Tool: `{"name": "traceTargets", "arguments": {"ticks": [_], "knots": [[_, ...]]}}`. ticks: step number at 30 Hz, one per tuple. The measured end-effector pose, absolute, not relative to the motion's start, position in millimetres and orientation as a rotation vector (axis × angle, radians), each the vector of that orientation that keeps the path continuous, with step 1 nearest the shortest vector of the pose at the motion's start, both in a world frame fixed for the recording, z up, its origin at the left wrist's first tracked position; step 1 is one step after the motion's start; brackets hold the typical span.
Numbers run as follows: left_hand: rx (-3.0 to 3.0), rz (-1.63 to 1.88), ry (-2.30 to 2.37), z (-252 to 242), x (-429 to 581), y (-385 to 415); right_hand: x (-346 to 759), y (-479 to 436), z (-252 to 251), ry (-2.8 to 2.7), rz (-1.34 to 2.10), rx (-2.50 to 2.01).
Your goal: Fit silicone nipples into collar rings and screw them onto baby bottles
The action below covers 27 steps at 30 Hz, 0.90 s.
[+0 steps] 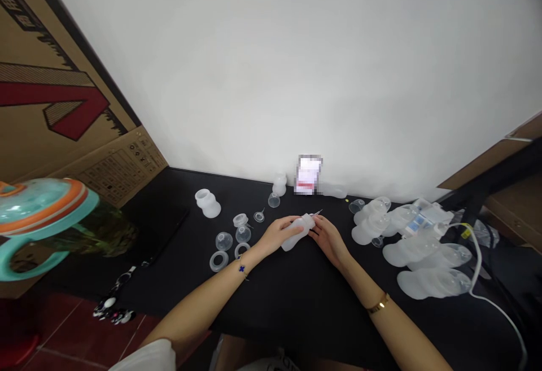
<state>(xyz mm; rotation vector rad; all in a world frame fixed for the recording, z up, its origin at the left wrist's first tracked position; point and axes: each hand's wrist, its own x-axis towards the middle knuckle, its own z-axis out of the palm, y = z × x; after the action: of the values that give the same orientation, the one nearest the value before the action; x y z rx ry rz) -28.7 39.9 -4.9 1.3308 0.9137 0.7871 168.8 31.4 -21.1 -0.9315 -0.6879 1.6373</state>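
Note:
My left hand [282,232] is closed around the body of a frosted white baby bottle [292,240], tilted with its neck to the upper right. At the bottle's neck, my right hand [329,238] pinches a small part with a thin stem [317,212]; its exact shape is partly hidden by the fingers. Left of my hands lie a similar stemmed disc [259,216], clear domed caps [224,241], a screw ring [219,261] and another ring [243,250]. Farther left, an uncapped bottle [208,204] leans on the black table [271,309].
Several capped bottles [434,283] lie at the right beside a white cable [478,263]. A phone [308,174] leans against the wall, near a small bottle [279,184]. A large teal-handled jug [46,224] and a cardboard box [59,88] stand left.

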Motion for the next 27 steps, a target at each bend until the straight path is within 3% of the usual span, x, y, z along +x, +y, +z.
{"name": "traceTargets", "arguments": {"ticks": [27], "knots": [[1.324, 0.794, 0.879, -3.4, -29.2, 39.7, 170.0, 32.2, -23.4, -0.692, 1.624, -0.935]]}}
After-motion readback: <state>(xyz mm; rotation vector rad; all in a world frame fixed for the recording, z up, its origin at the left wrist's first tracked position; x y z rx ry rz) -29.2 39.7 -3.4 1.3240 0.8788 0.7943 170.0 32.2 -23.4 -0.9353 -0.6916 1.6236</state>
